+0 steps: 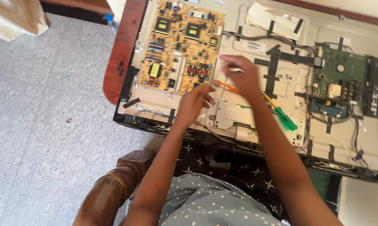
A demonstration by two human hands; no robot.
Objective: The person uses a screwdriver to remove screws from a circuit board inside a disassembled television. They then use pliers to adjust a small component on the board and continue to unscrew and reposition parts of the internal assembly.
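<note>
My left hand (196, 101) rests on the pale metal back panel (281, 79) of the opened flat screen, just near of the yellow-brown power circuit board (178, 42), fingers curled and pressing down; I cannot tell whether anything sits inside that grip. My right hand (242, 77) hovers over the middle of the panel, blurred, its grip closed around something thin. An orange slender tool (225, 86) pokes out to the left of it, between my two hands, but the blur hides whether I am holding that tool or whether it lies on the panel.

To work well here, I judge that the left hand should pin the panel steady while the right keeps the tool tip square to the spot it meets, with light pressure, clear of the thin wires (222, 138) along the near edge.

A green-handled screwdriver with a yellow shaft (284, 117) lies on the panel to the right of my right forearm, untouched.

Counting: two circuit boards, the yellow-brown one at far left and a green circuit board (343, 79) at right; one green-handled screwdriver; one orange tool; many strips of black tape (276, 58), too many to count surely. The set lies on a reddish wooden counter (117, 54).
</note>
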